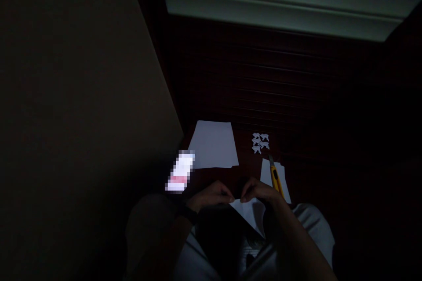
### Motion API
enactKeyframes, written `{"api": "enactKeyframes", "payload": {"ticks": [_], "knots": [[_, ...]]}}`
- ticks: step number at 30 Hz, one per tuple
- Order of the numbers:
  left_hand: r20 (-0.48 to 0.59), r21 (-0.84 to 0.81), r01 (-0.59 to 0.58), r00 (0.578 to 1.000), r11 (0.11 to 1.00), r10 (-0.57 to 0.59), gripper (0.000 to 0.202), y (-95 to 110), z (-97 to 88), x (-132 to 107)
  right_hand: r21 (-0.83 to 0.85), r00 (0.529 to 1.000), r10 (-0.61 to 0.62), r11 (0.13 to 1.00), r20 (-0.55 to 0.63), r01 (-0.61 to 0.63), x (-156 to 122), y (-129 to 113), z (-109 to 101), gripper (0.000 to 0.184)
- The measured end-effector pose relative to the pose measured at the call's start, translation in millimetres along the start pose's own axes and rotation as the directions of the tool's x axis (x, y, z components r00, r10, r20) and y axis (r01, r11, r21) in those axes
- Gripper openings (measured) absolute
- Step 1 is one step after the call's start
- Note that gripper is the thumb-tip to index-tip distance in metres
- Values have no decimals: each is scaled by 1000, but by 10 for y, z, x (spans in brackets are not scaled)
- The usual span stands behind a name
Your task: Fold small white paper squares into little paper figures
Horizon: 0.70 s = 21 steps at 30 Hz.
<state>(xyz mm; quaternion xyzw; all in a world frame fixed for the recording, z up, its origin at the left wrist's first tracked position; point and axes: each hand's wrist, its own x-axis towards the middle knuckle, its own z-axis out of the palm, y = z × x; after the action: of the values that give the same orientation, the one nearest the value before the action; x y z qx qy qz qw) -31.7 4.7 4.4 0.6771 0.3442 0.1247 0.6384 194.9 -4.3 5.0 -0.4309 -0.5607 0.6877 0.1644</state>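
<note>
My left hand (212,195) and my right hand (259,191) meet over my lap, each with fingers pinched on the upper edge of a small white sheet of paper (250,215). The sheet hangs down between my knees. A yellow utility knife (276,175) lies just beyond my right hand, on top of another small white paper (268,171). The scene is very dark.
A larger white sheet (214,144) lies on the dark wooden floor ahead. Several small folded white paper pieces (260,142) sit in a cluster to its right. A lit, blurred phone screen (180,172) lies at left. A wall (75,88) rises on the left.
</note>
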Motion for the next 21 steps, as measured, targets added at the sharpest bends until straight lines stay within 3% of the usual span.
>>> {"api": "enactKeyframes", "payload": {"ticks": [12,18,21], "knots": [[115,-154,62,992,986,-45,35,85,-144,-130,0,998,8,1000,-66,-8,-1,44,-17,21],[64,-165,69,996,984,-60,32,100,-190,-154,57,994,37,998,-100,-31,-8,55,-11,20],[-42,-175,88,994,981,-97,34,128,-147,-111,79,994,35,997,-105,-27,-13,54,-5,19]]}}
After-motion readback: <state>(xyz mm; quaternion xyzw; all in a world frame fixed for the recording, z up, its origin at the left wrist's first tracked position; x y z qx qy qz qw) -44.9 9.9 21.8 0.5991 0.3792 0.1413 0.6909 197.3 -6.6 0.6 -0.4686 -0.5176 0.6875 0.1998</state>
